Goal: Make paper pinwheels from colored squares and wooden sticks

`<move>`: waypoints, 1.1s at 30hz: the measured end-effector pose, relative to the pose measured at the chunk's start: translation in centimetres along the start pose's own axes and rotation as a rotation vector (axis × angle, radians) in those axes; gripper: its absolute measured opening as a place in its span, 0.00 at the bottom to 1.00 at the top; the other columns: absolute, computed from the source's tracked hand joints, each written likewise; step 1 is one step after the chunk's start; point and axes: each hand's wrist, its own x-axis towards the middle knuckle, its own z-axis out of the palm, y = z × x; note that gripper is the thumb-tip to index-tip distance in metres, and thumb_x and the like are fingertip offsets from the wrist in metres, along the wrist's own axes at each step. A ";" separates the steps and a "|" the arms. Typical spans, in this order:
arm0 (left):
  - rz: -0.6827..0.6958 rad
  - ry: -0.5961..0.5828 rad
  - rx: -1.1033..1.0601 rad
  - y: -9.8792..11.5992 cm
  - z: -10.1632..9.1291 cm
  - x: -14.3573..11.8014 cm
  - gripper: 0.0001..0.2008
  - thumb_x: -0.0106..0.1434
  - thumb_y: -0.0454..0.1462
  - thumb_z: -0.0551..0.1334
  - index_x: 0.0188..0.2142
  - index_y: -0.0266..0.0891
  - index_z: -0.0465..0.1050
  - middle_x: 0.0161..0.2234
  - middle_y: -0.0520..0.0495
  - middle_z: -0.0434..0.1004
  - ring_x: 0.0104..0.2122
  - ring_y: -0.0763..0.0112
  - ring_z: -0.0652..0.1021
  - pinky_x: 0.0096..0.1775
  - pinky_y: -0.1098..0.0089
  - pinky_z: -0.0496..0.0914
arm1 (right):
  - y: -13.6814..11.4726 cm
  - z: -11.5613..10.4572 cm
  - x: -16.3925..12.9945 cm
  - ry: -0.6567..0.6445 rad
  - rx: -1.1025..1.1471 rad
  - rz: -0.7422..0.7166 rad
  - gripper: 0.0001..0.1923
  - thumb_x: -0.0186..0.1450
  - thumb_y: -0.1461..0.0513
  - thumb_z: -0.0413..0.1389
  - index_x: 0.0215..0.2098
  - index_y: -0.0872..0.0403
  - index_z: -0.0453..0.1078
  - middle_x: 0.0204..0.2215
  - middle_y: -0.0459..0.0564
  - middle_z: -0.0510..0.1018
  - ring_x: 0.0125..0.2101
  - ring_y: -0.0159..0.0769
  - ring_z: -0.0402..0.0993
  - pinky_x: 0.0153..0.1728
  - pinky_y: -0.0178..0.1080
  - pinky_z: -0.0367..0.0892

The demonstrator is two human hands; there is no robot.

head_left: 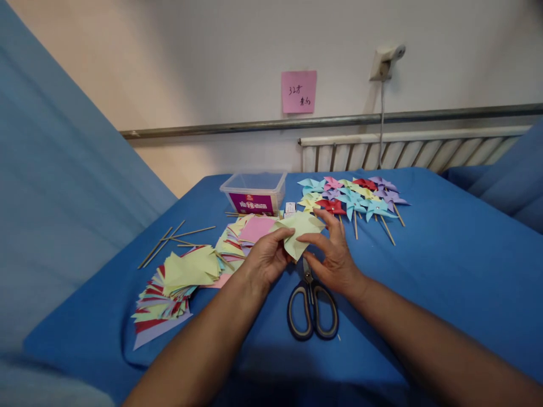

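Holds pale yellow-green, pointed paper sheet (299, 225) clamped in grip of left hand (270, 255), near dark-handled metal scissors (307, 277), and touches it with right hand (337, 257), cannot tell if pinching, so may crease or tear it by uneven pulling.

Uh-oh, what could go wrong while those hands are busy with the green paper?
The pale green paper might crease or tear if the left hand and right hand pull too hard. A hand could also bump the scissors lying just below. The left forearm might brush the paper pile and scatter it.
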 end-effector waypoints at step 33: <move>0.127 -0.032 0.289 -1.8 0.1 -0.1 0.08 0.45 0.34 0.72 0.24 0.32 0.76 0.20 0.48 0.74 0.22 0.72 0.73 0.27 0.71 0.67 | 1.3 0.0 0.4 0.096 0.328 0.513 0.09 0.58 0.58 0.61 0.22 0.51 0.71 0.45 0.54 0.77 0.47 0.45 0.73 0.52 0.49 0.62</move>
